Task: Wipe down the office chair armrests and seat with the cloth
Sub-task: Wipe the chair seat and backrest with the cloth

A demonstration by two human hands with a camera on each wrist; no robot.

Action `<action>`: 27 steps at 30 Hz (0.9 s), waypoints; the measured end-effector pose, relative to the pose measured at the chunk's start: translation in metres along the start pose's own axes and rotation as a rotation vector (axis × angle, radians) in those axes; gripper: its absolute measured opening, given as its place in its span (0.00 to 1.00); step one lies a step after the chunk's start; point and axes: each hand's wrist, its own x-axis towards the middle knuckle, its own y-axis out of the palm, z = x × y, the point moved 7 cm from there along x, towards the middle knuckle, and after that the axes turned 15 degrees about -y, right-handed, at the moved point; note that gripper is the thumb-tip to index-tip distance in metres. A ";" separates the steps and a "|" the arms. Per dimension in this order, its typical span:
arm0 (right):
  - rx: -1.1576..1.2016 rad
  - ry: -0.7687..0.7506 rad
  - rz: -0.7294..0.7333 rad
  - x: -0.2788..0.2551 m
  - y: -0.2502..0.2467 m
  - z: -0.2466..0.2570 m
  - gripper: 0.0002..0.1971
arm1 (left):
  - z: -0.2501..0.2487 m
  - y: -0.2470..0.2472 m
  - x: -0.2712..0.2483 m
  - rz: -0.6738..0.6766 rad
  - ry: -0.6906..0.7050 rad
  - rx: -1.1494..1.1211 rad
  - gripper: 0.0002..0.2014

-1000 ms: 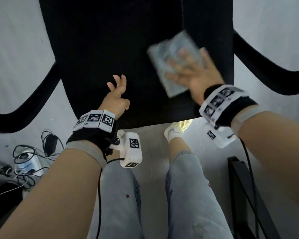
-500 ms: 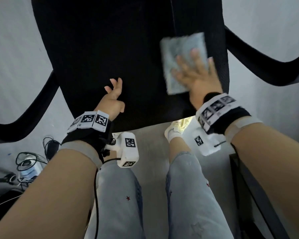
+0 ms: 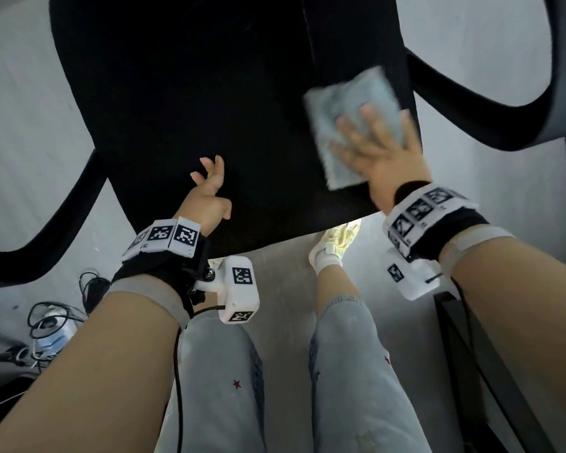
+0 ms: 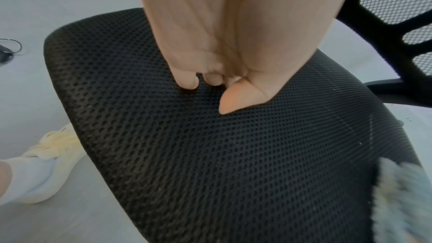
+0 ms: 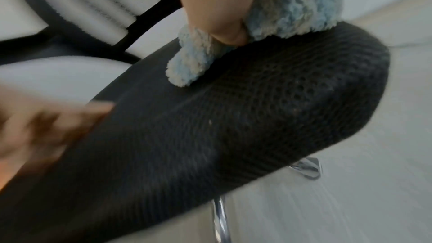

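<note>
The black mesh seat (image 3: 193, 109) of the office chair fills the upper head view. A fluffy pale blue cloth (image 3: 350, 116) lies flat near the seat's right edge. My right hand (image 3: 383, 152) presses on it with straight, spread fingers. In the right wrist view the thumb (image 5: 229, 34) pushes into the cloth (image 5: 292, 12) on the seat (image 5: 257, 117). My left hand (image 3: 209, 191) rests on the front middle of the seat with loosely curled fingers and holds nothing. Its fingertips (image 4: 189, 80) touch the mesh (image 4: 210, 154). The black armrests (image 3: 46, 230) (image 3: 471, 109) curve out on both sides.
My legs in pale jeans (image 3: 356, 371) and a yellowish shoe (image 3: 337, 243) stand in front of the chair. Cables and a power strip (image 3: 53, 318) lie on the floor at left. A dark frame (image 3: 471, 354) stands at right. A chrome base leg (image 5: 219, 215) shows under the seat.
My right hand has slid the cloth rightward, closer to the seat's right edge. The left hand has stayed in the same spot on the seat.
</note>
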 end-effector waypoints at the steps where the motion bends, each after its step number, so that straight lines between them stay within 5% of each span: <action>1: -0.102 0.188 -0.108 -0.006 -0.012 -0.008 0.40 | 0.000 0.000 0.000 0.000 -0.005 0.008 0.41; 2: -0.306 0.327 -0.107 -0.010 -0.014 -0.010 0.38 | 0.000 0.001 0.001 0.002 -0.010 0.014 0.41; 4: -0.370 0.349 -0.074 -0.010 0.004 0.006 0.37 | -0.001 0.001 0.002 0.000 -0.014 0.020 0.41; 8: -0.381 -0.092 0.239 -0.008 0.074 0.049 0.39 | 0.003 -0.004 0.005 0.001 -0.008 0.036 0.42; 10: -0.408 -0.204 0.215 -0.016 0.068 0.033 0.41 | 0.006 -0.008 0.006 0.015 0.007 0.004 0.41; 14: -0.479 0.193 -0.067 -0.026 0.011 -0.002 0.44 | 0.008 -0.008 0.007 0.047 -0.004 -0.020 0.40; 17: -0.402 0.446 -0.102 -0.004 0.002 0.010 0.42 | 0.007 -0.006 0.010 0.065 -0.013 -0.051 0.38; 19: -0.384 0.357 -0.018 0.022 0.021 0.037 0.41 | 0.009 -0.005 0.011 0.072 -0.013 -0.035 0.38; 24: -0.193 -0.131 0.363 0.037 0.073 0.070 0.36 | 0.011 -0.006 0.011 0.098 -0.013 -0.043 0.40; 26: 0.356 0.048 0.130 0.025 0.042 0.047 0.28 | 0.009 -0.005 0.011 0.107 -0.010 -0.004 0.39; 27: 0.255 0.196 0.006 0.019 0.017 0.027 0.28 | 0.009 -0.005 0.011 0.105 -0.012 0.005 0.39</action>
